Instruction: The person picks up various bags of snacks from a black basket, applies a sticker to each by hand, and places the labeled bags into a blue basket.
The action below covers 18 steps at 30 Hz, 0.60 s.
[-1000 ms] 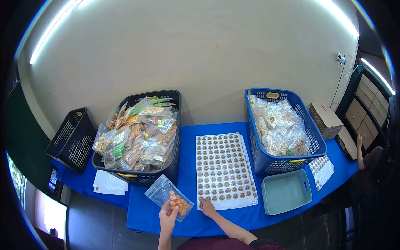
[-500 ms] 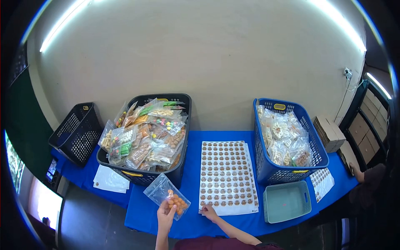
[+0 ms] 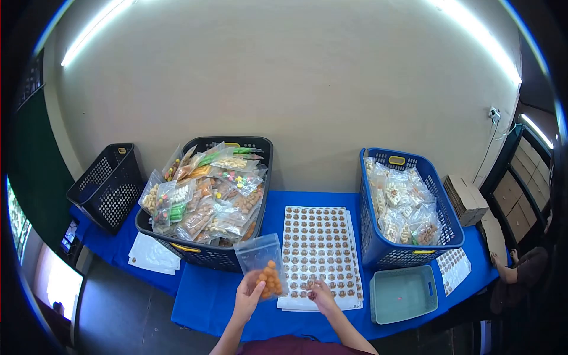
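Left hand (image 3: pixel 251 288) has the clear zip bag of orange balls (image 3: pixel 264 260) pinched by its lower left side, thumb on the front, the other fingers tucked behind where I can't see them. Right hand (image 3: pixel 323 296) has its thumb and fingertips drawn together on what looks like one round brown sticker (image 3: pixel 311 294), though it's tiny from up here, so don't quote me.

What just changed: half a second ago that right hand was down at the bottom left corner of the sticker sheet (image 3: pixel 316 248). Now it's raised and further right, over the lower part of the sheet, and the bag has swung right to overlap the sheet's left edge. So I'd call the peeling done for this one, with bag and sticker now near each other but apart. Can't see any sticker on the bag.

Further out, the black basket (image 3: pixel 213 257) full of mixed snack bags sits behind left, the blue basket (image 3: pixel 402 258) of pale snack bags behind right, with the green tray (image 3: pixel 402 296) in front of it.
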Each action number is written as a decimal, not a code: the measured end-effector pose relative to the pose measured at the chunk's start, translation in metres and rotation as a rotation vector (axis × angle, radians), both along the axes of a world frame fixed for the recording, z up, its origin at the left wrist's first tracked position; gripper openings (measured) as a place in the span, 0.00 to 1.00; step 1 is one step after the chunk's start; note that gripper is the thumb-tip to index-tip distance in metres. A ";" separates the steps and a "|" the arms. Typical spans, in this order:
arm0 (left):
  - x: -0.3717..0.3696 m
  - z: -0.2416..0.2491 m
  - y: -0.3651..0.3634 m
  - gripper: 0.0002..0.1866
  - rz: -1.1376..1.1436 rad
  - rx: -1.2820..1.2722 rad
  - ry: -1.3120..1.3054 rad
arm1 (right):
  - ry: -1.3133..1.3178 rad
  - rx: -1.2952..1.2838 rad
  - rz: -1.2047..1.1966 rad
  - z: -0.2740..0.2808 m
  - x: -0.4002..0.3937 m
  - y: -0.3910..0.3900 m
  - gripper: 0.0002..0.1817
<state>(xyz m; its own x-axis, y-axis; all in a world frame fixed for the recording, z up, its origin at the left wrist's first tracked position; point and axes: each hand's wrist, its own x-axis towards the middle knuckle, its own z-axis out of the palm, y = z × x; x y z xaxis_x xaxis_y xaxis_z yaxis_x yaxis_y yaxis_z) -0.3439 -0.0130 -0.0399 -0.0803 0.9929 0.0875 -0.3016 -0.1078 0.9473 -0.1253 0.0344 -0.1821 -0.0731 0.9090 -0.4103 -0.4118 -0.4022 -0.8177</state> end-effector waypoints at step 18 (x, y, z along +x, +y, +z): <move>0.052 0.035 0.026 0.14 -0.199 0.146 0.035 | -0.626 0.911 -0.027 0.202 -0.022 -0.027 0.04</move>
<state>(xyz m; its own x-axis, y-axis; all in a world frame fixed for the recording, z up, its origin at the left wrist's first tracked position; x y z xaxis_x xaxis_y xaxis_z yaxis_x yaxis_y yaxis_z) -0.2914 0.0126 -0.0045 0.1208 0.9656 0.2302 -0.2977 -0.1859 0.9364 -0.1473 0.0071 0.0199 -0.0614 0.8880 0.4558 0.1783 0.4590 -0.8703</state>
